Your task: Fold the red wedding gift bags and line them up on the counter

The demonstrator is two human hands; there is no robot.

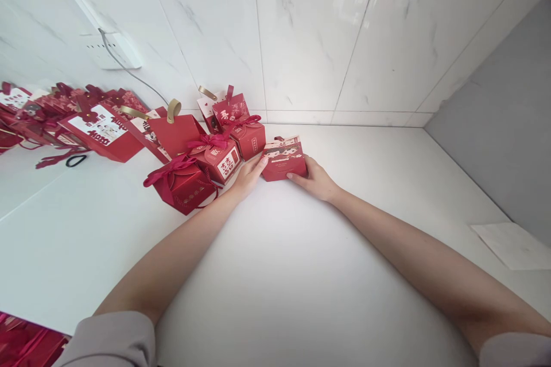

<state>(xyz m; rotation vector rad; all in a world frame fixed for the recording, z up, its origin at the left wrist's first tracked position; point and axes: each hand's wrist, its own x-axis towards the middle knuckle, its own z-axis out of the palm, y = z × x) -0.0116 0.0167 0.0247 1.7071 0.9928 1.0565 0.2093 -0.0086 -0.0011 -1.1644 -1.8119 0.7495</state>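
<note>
A small red box (pixel 284 169) with a printed picture band on its upper part stands on the white table, with both hands around it. My left hand (pixel 249 178) touches its left side, fingers against the edge. On the opposite side my right hand (pixel 316 180) grips it, the thumb on the front face. Just left of my left hand are a red box with a white label (pixel 221 166), a darker red box with a bow (pixel 185 186) and another ribboned box (pixel 249 140).
Red gift bags (pixel 103 132) crowd the left back of the white table (pixel 293 287). A cable (pixel 129 73) runs from a wall socket (pixel 112 51). White paper (pixel 512 245) lies at the right, near a grey wall. More red packages (pixel 28 341) show at the lower left.
</note>
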